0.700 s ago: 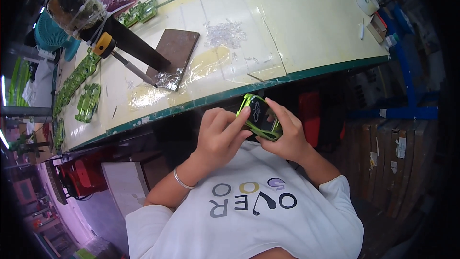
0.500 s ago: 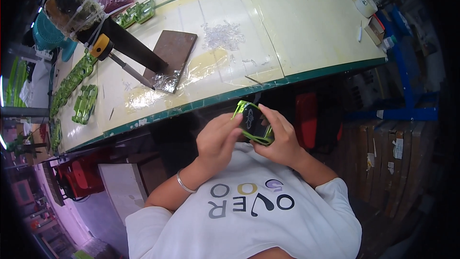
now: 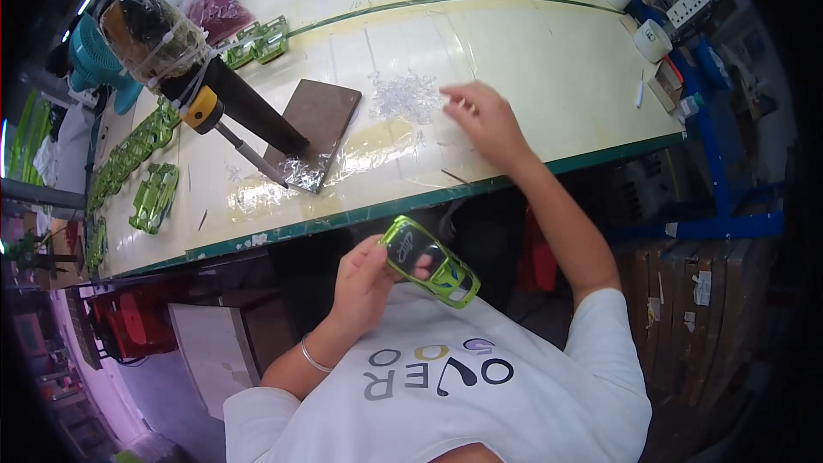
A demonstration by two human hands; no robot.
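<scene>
My left hand (image 3: pixel 364 287) grips a green toy car body (image 3: pixel 429 262), fingers wrapped round its rear end, holding it below the worktop's (image 3: pixel 549 94) near edge, close against my white shirt. The shell lies tilted, its dark window part facing up and its nose pointing toward my right side.

My right hand (image 3: pixel 484 120) is stretched out over the worktop near the middle of its near edge, fingers loosely spread and lowered at the rim of a pile of small clear plastic parts (image 3: pixel 407 96). Whether a piece is pinched between my fingertips I cannot tell; they are too small and glassy to make out.

Just left of the pile lies a brown plate (image 3: pixel 321 111), with a soldering tool (image 3: pixel 210 111) slanting across its corner. More green car bodies (image 3: pixel 154 197) line the worktop's left edge.
</scene>
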